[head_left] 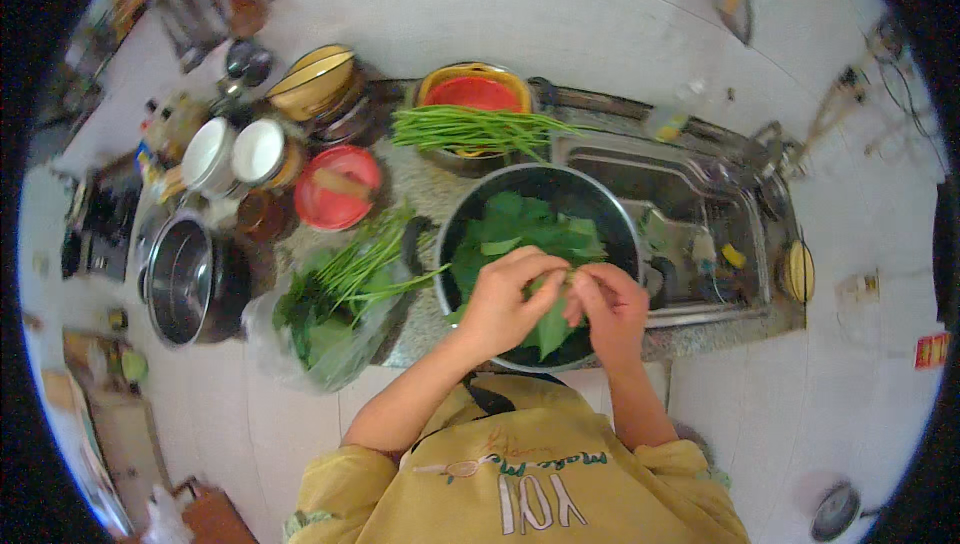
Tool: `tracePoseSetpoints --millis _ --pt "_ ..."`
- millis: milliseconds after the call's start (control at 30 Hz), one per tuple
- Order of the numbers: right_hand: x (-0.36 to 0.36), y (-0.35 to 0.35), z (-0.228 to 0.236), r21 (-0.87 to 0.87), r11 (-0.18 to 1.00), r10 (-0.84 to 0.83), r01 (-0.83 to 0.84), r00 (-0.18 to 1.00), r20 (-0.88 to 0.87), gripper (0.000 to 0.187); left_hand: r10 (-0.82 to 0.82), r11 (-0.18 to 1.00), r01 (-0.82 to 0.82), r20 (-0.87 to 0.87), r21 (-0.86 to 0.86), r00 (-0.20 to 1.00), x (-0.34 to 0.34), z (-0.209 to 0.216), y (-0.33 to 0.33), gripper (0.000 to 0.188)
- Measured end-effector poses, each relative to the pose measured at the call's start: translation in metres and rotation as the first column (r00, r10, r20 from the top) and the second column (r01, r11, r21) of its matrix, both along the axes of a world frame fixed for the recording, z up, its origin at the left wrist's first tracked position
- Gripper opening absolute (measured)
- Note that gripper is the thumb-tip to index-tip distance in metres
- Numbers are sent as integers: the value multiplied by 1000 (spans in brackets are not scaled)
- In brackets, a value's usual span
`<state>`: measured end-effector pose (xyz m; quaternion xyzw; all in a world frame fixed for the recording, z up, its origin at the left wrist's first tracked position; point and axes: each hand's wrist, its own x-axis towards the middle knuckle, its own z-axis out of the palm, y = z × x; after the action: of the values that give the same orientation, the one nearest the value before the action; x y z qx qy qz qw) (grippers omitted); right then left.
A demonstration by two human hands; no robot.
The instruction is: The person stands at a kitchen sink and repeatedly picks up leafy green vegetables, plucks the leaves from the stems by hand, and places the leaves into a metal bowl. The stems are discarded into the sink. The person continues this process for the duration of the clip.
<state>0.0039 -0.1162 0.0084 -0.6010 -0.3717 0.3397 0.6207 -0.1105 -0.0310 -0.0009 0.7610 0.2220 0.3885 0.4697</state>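
Note:
My left hand point(510, 299) and my right hand point(612, 306) meet above a large dark pot point(450, 234) on the counter, fingers pinched together. Between the fingertips is a piece of leafy green point(553, 332), its broad leaf hanging down over the pot; the pinched part is mostly hidden. More loose green leaves point(520, 219) lie inside the pot. To the left, a clear plastic bag point(290, 359) holds a bunch of leafy greens point(345, 279) with long stems pointing toward the pot. A row of thin green stalks point(480, 127) lies across a basin behind the pot.
A steel sink point(690, 159) adjoins the pot on the right, with a yellow item point(733, 256) in it. At left stand an empty steel pot point(180, 284), a red plate point(335, 206), white containers point(258, 152) and tan bowls point(312, 82). The wall rises behind the counter.

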Motion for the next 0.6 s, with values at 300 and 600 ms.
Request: tracePoseSetpoints --millis 300,600 --pt "54 -44 5 24 931 337 -363 835 -436 11 -490 866 496 -97 62 866 22 22 -11 7" --pt "96 -62 -6 443 890 348 -110 792 -502 25 -521 572 683 443 -454 730 67 -10 -20 13"
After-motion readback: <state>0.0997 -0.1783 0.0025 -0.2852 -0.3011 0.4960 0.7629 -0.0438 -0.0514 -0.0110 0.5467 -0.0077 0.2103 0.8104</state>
